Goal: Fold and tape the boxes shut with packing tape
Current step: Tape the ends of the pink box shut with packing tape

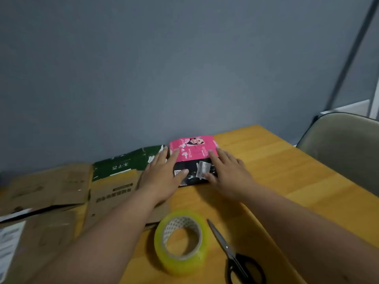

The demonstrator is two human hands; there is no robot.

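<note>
Now both my arms reach far; my left hand [162, 175] and right hand [227, 173] press flat, fingers straight, on the pink-and-black box [192, 158].

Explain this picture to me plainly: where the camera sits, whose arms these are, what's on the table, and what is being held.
The one picture comes from a camera worn on a person's head, looking down at their own bare arms. The left hand and right hand lie with straight fingers on a flattened pink and black box, pressing it rather than gripping it. On the wooden table nearer the camera stand a roll of packing tape and black-handled scissors, both untouched. To the left lie a green box and flattened brown cardboard boxes. A chair stands on the right.
</note>
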